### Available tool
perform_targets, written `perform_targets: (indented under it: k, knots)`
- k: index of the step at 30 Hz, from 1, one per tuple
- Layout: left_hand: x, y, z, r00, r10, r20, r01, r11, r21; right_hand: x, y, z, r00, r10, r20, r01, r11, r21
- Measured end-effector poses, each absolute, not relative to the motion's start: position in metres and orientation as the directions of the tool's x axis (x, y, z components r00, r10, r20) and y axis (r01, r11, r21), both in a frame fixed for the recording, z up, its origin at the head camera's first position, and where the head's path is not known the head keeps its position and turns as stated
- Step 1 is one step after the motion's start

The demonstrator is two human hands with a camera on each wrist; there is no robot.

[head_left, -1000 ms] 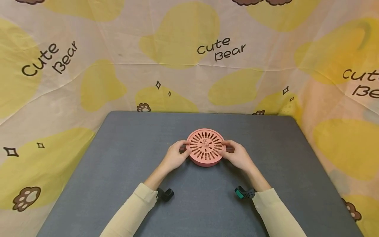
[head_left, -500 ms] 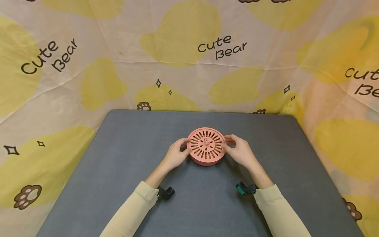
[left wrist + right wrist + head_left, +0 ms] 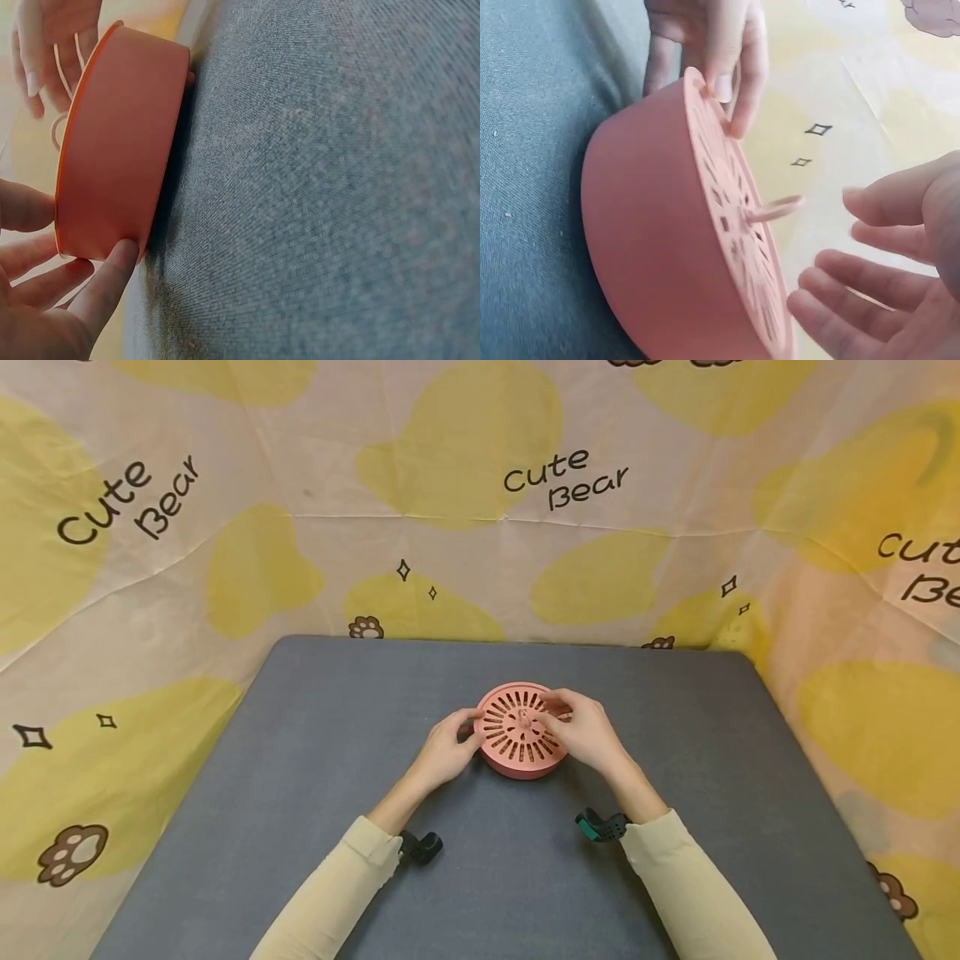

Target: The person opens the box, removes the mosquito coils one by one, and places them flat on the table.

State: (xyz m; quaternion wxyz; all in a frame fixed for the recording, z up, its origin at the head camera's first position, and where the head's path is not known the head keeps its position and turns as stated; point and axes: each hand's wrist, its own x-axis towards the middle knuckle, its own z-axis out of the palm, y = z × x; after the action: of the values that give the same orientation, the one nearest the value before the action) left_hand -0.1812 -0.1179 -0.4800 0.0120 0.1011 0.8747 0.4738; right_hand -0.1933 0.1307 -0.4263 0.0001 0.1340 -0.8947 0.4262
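A round pink mosquito coil holder stands on the table, its slotted lid facing up. From the lid's middle rises a small ring handle. My left hand grips the holder's left edge, thumb at the lid rim and fingers against the side wall. Over the right part of the lid hovers my right hand, thumb and fingers spread and holding nothing. In the right wrist view its fingertips are apart from the ring. What lies inside the holder is hidden.
The dark grey table runs under both arms, with rounded far corners. Behind and beside it hangs a cream and yellow printed cloth. Black straps, the left and the right, sit at my wrists.
My right hand has let go of the holder's right edge and moved left over the lid towards the ring. The left hand stays on the edge, and the holder has barely shifted.
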Motion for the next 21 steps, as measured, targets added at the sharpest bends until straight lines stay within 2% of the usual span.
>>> perform_targets:
  k: [8,21]
  knots:
    - [-0.181,-0.118,-0.479,-0.98,0.187,0.073,0.164,0.53,0.832,-0.2,0.118,-0.432,-0.961,-0.274,0.043,-0.197,0.566,-0.801]
    - [-0.181,-0.118,-0.478,-0.98,0.186,0.065,0.155,0.52,0.84,-0.208,0.111,-0.446,-0.949,-0.311,0.047,-0.203,0.489,-0.848]
